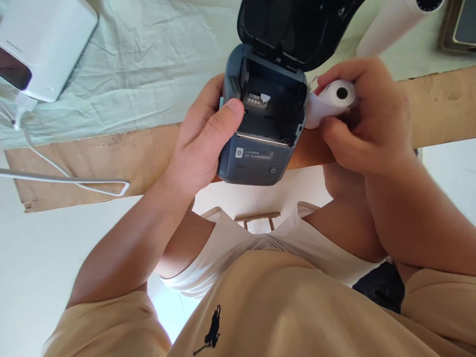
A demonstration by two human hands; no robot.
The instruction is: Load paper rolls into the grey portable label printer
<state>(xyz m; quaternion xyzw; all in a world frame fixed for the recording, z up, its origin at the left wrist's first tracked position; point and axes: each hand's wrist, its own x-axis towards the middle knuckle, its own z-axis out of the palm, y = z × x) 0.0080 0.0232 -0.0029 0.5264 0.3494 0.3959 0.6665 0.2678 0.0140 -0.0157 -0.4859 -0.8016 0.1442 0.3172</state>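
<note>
My left hand grips the left side of a dark blue portable label printer, thumb on its front edge. The printer's black lid is swung up, so the hollow paper bay inside shows, with a small printed sticker in it. Just to the right of the printer, my right hand holds a small white paper roll between thumb and fingers. The roll's dark core hole faces me, and its left end is close against the printer's side; whether they touch I cannot tell.
At upper left a white device stands on the pale green cloth, with a white cable trailing over the wooden table edge. A white cylinder and a dark-framed object lie at upper right.
</note>
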